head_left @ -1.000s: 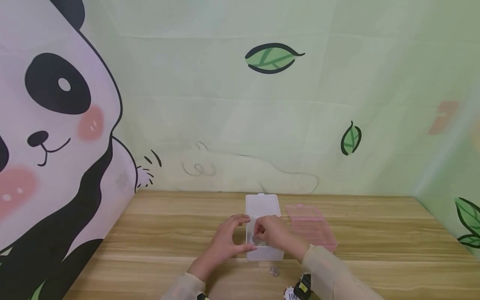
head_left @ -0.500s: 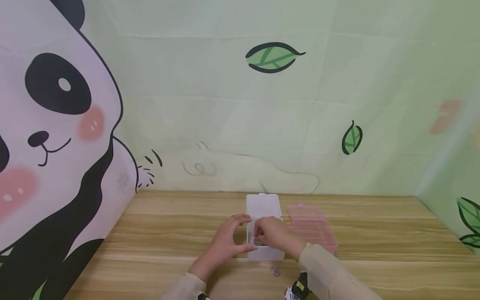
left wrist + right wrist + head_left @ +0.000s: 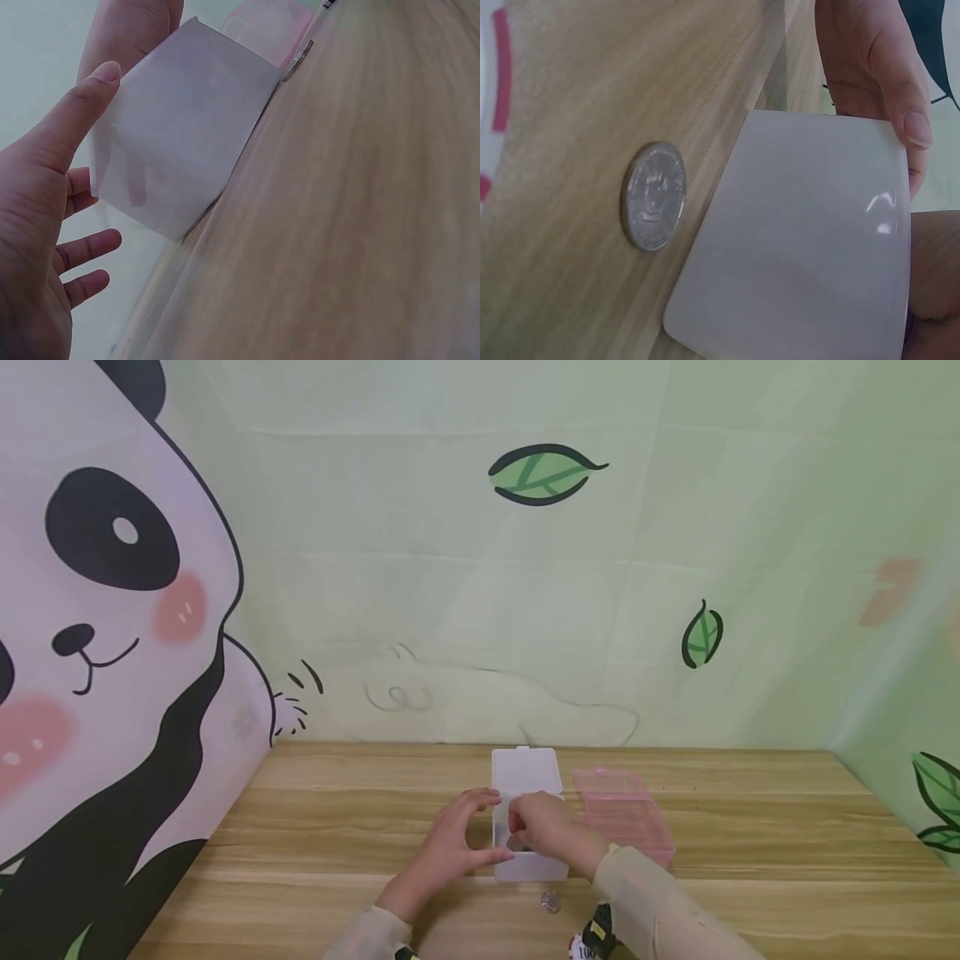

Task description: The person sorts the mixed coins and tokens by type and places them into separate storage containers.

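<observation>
A white plastic box (image 3: 531, 867) stands on the wooden table, its lid (image 3: 525, 771) tipped back. My left hand (image 3: 453, 839) holds it at the left, thumb on the front rim and index finger near the back corner; in the left wrist view the lower fingers spread free. Inside the box, my right hand (image 3: 551, 825) has curled fingers pinching a small grey coin (image 3: 515, 843), mostly hidden by the fingers and front wall. Another silver coin (image 3: 654, 196) lies flat on the table before the box.
Right of the white box lies an open pink see-through case (image 3: 628, 828). A white-and-red poker chip (image 3: 582, 947) marked 100 sits near the front, partly covered by a black strap device (image 3: 601, 928) at my right wrist. A panda-printed cloth wall (image 3: 420, 568) closes off the back.
My right wrist and sleeve shift slightly left, while the fingers stay inside the white box and the pinched coin sinks a little lower. My left hand keeps its place.
</observation>
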The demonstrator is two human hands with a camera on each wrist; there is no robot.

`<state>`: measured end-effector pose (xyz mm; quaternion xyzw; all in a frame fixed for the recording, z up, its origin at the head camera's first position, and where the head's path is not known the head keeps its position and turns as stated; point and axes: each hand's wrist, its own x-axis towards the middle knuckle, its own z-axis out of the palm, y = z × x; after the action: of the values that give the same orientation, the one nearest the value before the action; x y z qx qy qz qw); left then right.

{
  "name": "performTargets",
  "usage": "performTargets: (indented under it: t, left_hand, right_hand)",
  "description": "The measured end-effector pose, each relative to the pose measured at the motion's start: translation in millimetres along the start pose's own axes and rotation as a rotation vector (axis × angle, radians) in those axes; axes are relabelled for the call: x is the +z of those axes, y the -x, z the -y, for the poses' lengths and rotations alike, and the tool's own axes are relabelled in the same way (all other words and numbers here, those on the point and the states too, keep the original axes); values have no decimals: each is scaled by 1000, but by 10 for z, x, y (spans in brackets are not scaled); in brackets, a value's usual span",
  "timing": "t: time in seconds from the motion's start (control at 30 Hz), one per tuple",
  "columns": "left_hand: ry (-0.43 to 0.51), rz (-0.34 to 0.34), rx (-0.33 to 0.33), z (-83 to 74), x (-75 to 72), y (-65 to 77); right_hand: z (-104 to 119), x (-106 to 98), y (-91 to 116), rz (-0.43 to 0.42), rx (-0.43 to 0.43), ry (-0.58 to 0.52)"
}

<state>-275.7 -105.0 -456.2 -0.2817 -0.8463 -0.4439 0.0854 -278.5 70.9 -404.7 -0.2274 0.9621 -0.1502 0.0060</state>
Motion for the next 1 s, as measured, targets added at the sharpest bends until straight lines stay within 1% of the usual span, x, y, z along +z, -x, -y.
performTargets:
  t: [0.2,0.4,0.67,0.77,0.87,1.0]
  left_hand:
    - [-5,-13,13,14,11,-4]
    - [-21,-15,27,21,12,-2]
    - [-12,-6,19,9,4,0]
    - [-17,-9,24,7,4,-2]
    - [-15,-7,13,5,5,-2]
    - [-15,-6,13,6,8,-4]
  right_hand:
    - [3,-10,6,2,10,0]
    - [19,-39,27,-26,-22,-19]
    - [57,-111,73,-52,-51,-40]
    - [64,-134,90,-56,-52,-41]
    - [69,-155,113,-57,-50,-45]
    - [71,-176,156,-62,-41,-67]
